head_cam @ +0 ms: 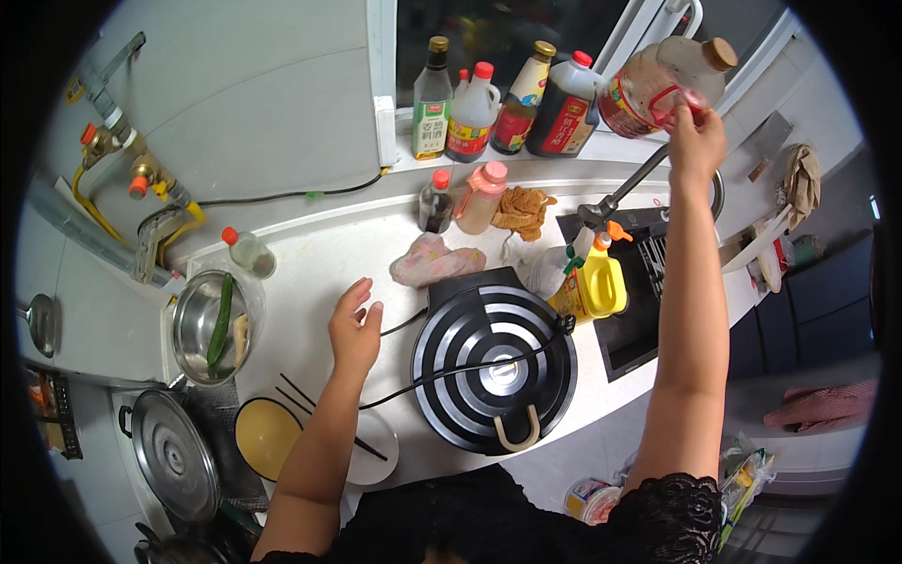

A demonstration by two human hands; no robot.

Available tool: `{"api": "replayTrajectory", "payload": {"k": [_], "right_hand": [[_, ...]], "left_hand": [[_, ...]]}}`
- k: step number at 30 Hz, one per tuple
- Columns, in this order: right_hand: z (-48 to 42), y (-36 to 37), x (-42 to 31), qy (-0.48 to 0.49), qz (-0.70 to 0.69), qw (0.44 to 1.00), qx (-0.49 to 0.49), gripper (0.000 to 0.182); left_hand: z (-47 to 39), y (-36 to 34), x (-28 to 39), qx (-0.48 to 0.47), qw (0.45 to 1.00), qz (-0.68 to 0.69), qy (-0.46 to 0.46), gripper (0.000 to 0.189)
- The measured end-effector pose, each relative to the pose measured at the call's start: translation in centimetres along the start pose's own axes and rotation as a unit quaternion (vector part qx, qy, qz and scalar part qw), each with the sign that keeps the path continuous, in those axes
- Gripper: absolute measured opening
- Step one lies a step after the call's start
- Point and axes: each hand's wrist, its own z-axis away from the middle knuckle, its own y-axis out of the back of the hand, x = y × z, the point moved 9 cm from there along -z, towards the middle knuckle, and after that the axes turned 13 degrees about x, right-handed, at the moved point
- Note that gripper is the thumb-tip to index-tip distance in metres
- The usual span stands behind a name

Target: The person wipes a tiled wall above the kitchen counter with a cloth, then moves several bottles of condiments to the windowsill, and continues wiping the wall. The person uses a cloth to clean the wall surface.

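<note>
My right hand [696, 144] is raised at the window sill, its fingers closed on the red handle of a large clear plastic jug [659, 88] with a brown cap, which tilts to the right. My left hand [356, 330] hovers over the white counter with fingers apart and holds nothing. To its right lies a round black electric griddle [502, 374], lid down, its cord across the top. Several sauce bottles, among them a green-labelled one [431, 106] and a dark vinegar jug [567, 109], stand on the sill left of the clear jug.
A steel bowl [184, 331] holds a cucumber [221, 321]. Near my left forearm are a yellow bowl [266, 438] and a white plate [377, 469] with chopsticks. A yellow detergent bottle [604, 285] stands by the black sink [631, 352], below the faucet [638, 173]. A pink cloth [433, 262] lies behind the griddle.
</note>
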Motion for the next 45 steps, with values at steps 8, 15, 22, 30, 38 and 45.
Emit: {"api": "replayTrajectory", "payload": {"k": [8,15,22,30,38,45], "right_hand": [[0.0,-6.4,8.1,-0.059,0.179,0.982,-0.019,0.038],[-0.8,-11.6,17.1,-0.164,0.222,0.959,-0.057,0.037],[-0.7,-15.4,22.8,-0.209,0.213,0.951,-0.080,0.041],[-1.2,-17.2,24.1,-0.134,0.179,0.971,-0.091,0.036],[1.8,-14.2,22.2,-0.141,0.135,0.978,-0.081,0.043],[3.9,-16.2,18.3,0.071,0.097,0.984,-0.132,0.068]], "left_hand": [[0.0,-17.5,18.4,-0.169,0.944,0.045,-0.279,0.047],[-2.8,-31.3,25.5,-0.194,0.913,0.068,-0.354,0.047],[-2.9,-34.8,21.4,-0.199,0.937,0.036,-0.286,0.047],[-3.6,-32.7,18.2,-0.184,0.945,-0.032,-0.267,0.049],[-3.2,-29.4,16.7,-0.145,0.949,-0.028,-0.280,0.048],[-2.7,-25.0,16.8,-0.092,0.951,-0.043,-0.294,0.046]]}}
